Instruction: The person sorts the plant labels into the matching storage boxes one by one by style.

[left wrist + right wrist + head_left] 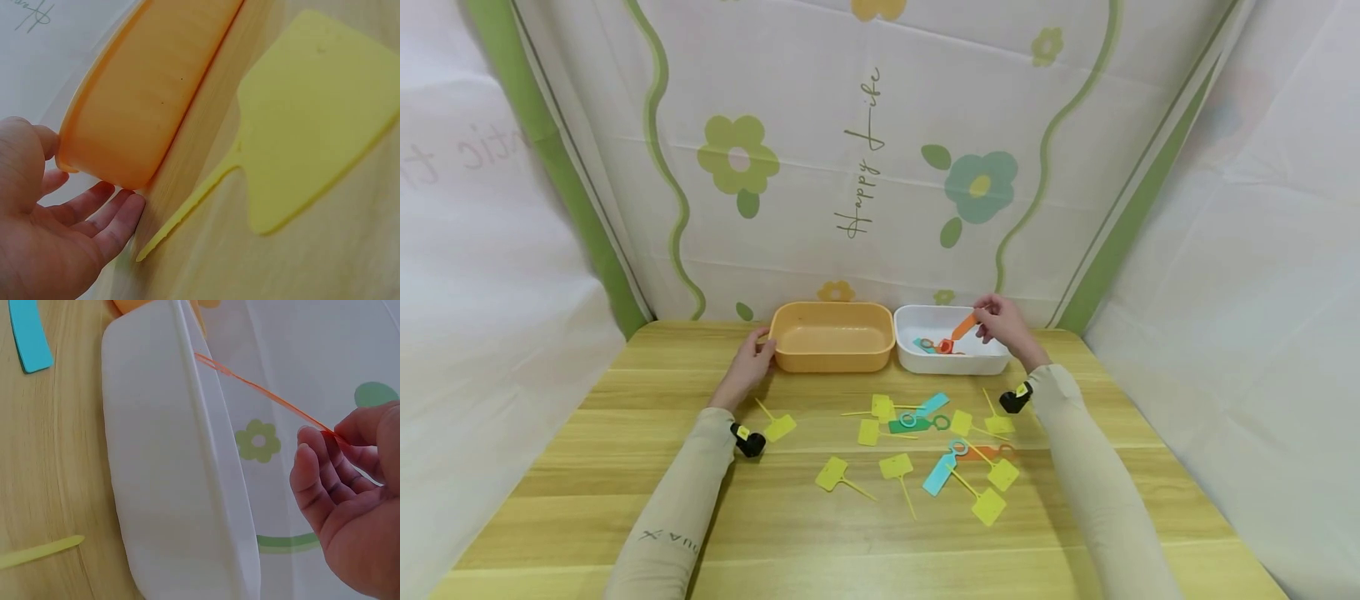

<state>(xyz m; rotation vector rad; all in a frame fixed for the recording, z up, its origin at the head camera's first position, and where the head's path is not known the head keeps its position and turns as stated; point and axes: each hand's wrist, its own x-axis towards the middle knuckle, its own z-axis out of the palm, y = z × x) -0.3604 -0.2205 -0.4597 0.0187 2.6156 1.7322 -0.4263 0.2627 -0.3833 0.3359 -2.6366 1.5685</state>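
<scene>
Right of the middle in the head view, the right hand [1006, 323] is over the right end of a white plastic tub with round corners [951, 364]. Its thumb and first finger pinch one end of a flat orange plastic tag [964, 326], and its other fingers are bent. The tag slants down to the left, with its low end inside the tub. I cannot tell if it touches the light blue tag [921, 343] and the red-orange pieces [948, 345] lying in there.

Just left of that is an orange plastic tub with round corners [831, 362]. The left hand [748, 362] holds its left end, with the thumb bent at the rim and the other fingers a little apart against the end.

Below the tubs, on the pale wood tabletop [820, 550], lie many flat yellow tags with thin tails [831, 473]. Mixed with them are two blue tags with rings [938, 475], a green tag with a ring [910, 426] and another orange tag [976, 453]. One yellow tag lies near the left wrist. Behind everything, at the top, hangs a white cloth with big flowers [805, 167].
</scene>
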